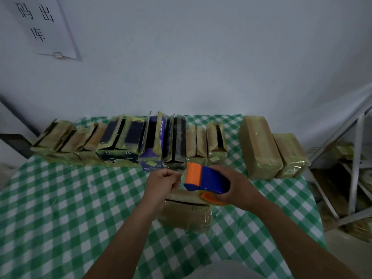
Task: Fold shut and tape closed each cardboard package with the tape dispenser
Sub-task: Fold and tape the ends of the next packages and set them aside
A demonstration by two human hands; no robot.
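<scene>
The checked bench [60, 208] is cut off at its near edge. Along its far side stands a row of open packages [128, 137], their insides too dark to read. A cardboard package [187, 214] lies mid-bench, partly hidden under the arms. Above it the right hand [239, 188] grips the tape dispenser [209, 180]. The left hand [163, 182] is curled, fingertips pinched beside the dispenser's orange end; I cannot make out any tape there.

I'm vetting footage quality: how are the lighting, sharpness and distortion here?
Head view: dim, flat, bluish light with no hard shadows; soft overall, the near package smeared, though orange and blue on the tape dispenser read distinctly; the wide-angle lens bows the table edges and shelf frame.
</scene>
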